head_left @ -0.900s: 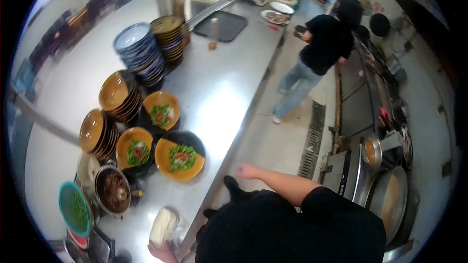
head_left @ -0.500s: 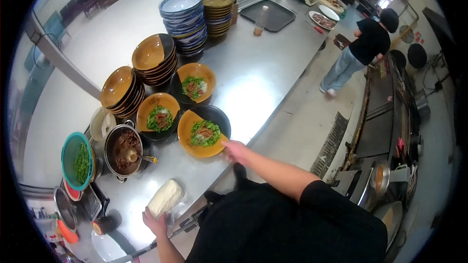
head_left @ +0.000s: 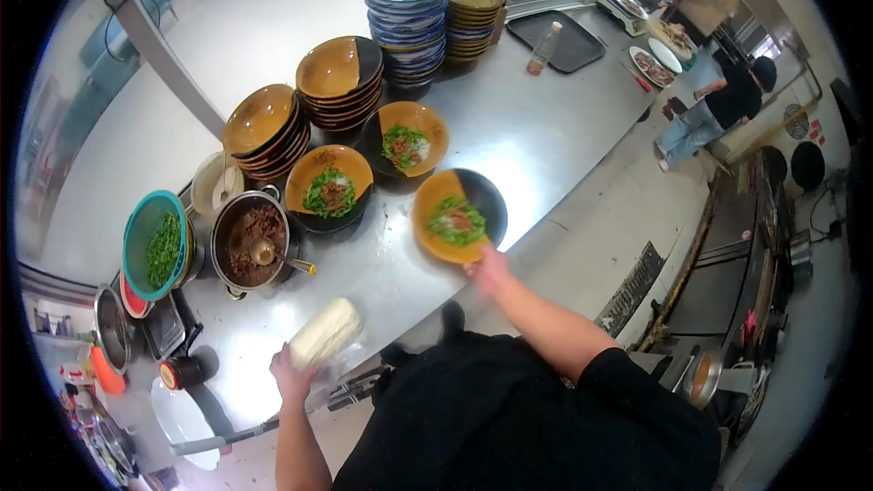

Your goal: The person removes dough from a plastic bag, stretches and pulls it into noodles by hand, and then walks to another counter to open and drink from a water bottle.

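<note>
Head: pot (head_left: 219,255) (w/ ladle (head_left: 289,261)) nr dough (head_left: 326,331)

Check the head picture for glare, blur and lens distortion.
Head view: strong white glare on the silver metal counter beside the orange-and-black round bowl; same head view: that bowl and the bare right hand at its rim look slightly smeared, perhaps by motion; head view again: wide-angle distortion, curved image border, black corners.
</note>
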The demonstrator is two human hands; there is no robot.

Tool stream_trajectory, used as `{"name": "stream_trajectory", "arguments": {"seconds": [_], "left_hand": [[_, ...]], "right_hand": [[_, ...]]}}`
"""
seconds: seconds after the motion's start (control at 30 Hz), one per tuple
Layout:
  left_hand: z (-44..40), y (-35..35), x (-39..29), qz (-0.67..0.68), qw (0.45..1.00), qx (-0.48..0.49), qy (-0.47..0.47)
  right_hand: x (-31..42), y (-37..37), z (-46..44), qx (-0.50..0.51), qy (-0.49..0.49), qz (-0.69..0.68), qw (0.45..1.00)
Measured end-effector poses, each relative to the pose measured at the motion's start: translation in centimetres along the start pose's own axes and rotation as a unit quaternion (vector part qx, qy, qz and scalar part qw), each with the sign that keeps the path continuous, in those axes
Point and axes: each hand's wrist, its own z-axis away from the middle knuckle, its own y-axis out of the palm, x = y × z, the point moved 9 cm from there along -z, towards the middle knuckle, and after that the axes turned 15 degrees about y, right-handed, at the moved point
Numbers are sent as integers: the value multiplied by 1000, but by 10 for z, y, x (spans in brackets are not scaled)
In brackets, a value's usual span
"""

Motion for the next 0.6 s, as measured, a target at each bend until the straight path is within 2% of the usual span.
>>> {"name": "stream_trajectory", "arguments": {"seconds": [0.1,0.2,0.27,0.33,0.37,0.43,0.47,0.53,0.57,0.6], "left_hand": [[-16,21,-46,15,998,-29,52],[-37,39,-93,29,998,-50,28],[-44,54,-108,40,998,-57,11],[-48,50,-133,51,988,-122,84],[-45,47,-139,50,988,-123,74],[-33,25,-164,37,982,-148,116],[-29,30,-153,34,983,-148,105],[-21,35,-134,12,984,-154,88],[-18,32,-127,8,985,-154,78],[-21,21,-126,14,989,-134,54]], "right_hand": [[40,-27,-31,-13,-28,-31,999],[75,-33,-28,10,-32,-24,999],[84,-24,-24,89,-37,-33,995],[73,-13,-7,84,-14,-3,996],[60,-3,5,74,0,94,993],[30,14,23,64,7,258,964],[15,23,28,67,15,266,962],[-22,51,40,98,19,434,895],[-36,63,43,104,26,439,892],[-55,84,52,160,12,524,836]]}}
